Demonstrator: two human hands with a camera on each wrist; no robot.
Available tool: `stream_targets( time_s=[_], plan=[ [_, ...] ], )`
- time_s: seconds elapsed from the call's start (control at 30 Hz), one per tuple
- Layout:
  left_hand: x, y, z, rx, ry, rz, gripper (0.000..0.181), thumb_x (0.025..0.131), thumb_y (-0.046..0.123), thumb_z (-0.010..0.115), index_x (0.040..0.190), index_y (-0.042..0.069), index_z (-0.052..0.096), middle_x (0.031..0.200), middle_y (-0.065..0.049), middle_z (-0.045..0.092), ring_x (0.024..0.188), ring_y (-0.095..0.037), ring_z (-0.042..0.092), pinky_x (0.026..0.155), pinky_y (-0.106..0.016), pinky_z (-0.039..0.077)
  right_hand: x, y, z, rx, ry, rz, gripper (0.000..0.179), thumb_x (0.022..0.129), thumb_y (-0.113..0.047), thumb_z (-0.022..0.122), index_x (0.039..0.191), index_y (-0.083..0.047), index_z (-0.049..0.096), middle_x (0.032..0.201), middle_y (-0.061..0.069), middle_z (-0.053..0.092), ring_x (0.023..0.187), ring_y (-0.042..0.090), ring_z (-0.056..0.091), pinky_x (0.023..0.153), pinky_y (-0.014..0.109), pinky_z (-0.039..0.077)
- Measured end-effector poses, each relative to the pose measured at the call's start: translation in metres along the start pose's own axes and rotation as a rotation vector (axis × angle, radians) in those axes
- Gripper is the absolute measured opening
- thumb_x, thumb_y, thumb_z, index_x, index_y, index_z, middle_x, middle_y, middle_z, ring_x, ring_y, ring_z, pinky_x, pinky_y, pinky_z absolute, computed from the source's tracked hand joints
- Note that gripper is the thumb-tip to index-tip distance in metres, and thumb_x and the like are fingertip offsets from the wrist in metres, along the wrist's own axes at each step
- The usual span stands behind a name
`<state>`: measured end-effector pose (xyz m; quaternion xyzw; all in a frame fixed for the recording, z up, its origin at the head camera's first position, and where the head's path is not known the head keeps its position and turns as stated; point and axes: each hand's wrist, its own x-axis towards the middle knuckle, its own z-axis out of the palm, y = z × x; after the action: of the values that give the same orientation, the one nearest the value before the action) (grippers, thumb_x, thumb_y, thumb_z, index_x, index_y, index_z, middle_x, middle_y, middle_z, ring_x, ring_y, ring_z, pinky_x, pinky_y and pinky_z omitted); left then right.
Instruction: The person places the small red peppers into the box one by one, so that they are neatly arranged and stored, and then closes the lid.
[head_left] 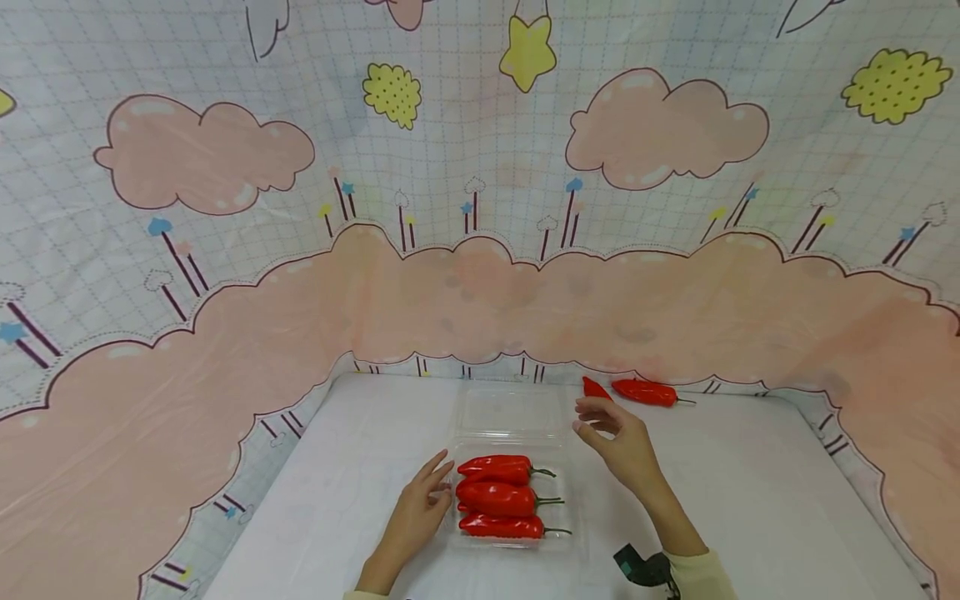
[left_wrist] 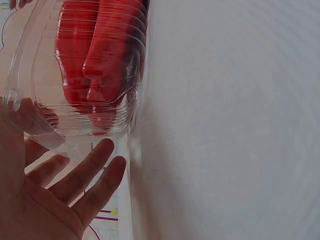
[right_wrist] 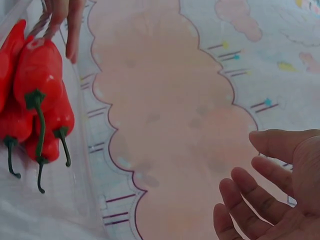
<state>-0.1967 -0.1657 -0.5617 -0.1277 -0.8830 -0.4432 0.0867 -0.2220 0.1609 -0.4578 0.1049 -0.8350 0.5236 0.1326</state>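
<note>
Several red chili peppers (head_left: 498, 499) lie side by side in a clear plastic clamshell box (head_left: 517, 543), their green stems pointing right. Its lid (head_left: 512, 410) is folded back toward the far side. At the box's left side is my left hand (head_left: 414, 510), fingers extended with the tips close to the wall; the left wrist view shows them spread beside the ribbed end. My right hand (head_left: 618, 442) hovers beyond the box's right back corner, loosely bent and holding nothing. Just past its fingertips lies a red pepper (head_left: 596, 388), partly hidden by the hand.
Another red pepper (head_left: 647, 392) lies at the table's back edge, stem to the right. A black strap with a small device (head_left: 641, 567) hangs by the right wrist. Behind the white table (head_left: 750, 500) hangs a cloth (head_left: 487, 308) printed with clouds and stars.
</note>
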Motion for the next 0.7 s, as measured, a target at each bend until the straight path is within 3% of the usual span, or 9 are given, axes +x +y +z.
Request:
stream_targets(
  time_s=[0.1,0.23,0.3,0.47,0.7],
  plan=[
    [0.001,-0.001,0.0,-0.001,-0.002,0.001,0.045,0.089,0.001,0.06,0.134,-0.001,0.057,0.151,-0.011,0.046,0.1,-0.023,0.07,0.081,-0.022,0.059,0.002,0.007,-0.005,-0.009,0.027,0.001,0.031,0.09,-0.019,0.071,0.119,-0.009,0.067,0.113,0.008,0.071,0.101,0.022,0.067,0.093,0.033,0.057],
    [0.001,-0.001,0.001,-0.005,-0.003,-0.001,0.045,0.09,0.001,0.06,0.134,-0.001,0.057,0.151,-0.011,0.047,0.1,-0.023,0.07,0.081,-0.021,0.058,0.005,0.018,-0.012,-0.029,0.061,0.007,0.031,0.091,-0.022,0.07,0.119,-0.01,0.067,0.113,0.008,0.071,0.098,0.008,0.064,0.089,0.015,0.052],
    [0.002,-0.001,0.001,-0.003,-0.003,-0.001,0.045,0.09,0.001,0.06,0.134,-0.001,0.057,0.151,-0.011,0.047,0.1,-0.023,0.07,0.081,-0.021,0.058,0.006,0.023,-0.015,-0.037,0.071,0.015,0.031,0.091,-0.023,0.07,0.119,-0.01,0.067,0.113,0.008,0.071,0.097,0.004,0.063,0.088,0.012,0.05],
    [0.002,-0.002,0.001,0.008,-0.004,-0.011,0.045,0.09,0.001,0.061,0.134,-0.001,0.058,0.151,-0.011,0.047,0.1,-0.023,0.07,0.081,-0.022,0.059,0.008,0.034,-0.02,-0.045,0.084,0.061,0.034,0.092,-0.026,0.068,0.122,-0.01,0.066,0.118,0.009,0.069,0.105,0.017,0.064,0.094,0.024,0.054],
    [0.003,-0.004,0.002,0.011,-0.008,-0.015,0.045,0.09,0.002,0.061,0.135,0.0,0.057,0.152,-0.011,0.046,0.102,-0.023,0.07,0.081,-0.021,0.058,0.01,0.048,-0.024,-0.027,0.09,0.153,0.04,0.094,-0.027,0.065,0.129,-0.009,0.061,0.125,0.012,0.066,0.113,0.027,0.06,0.085,0.002,0.043]
  ],
)
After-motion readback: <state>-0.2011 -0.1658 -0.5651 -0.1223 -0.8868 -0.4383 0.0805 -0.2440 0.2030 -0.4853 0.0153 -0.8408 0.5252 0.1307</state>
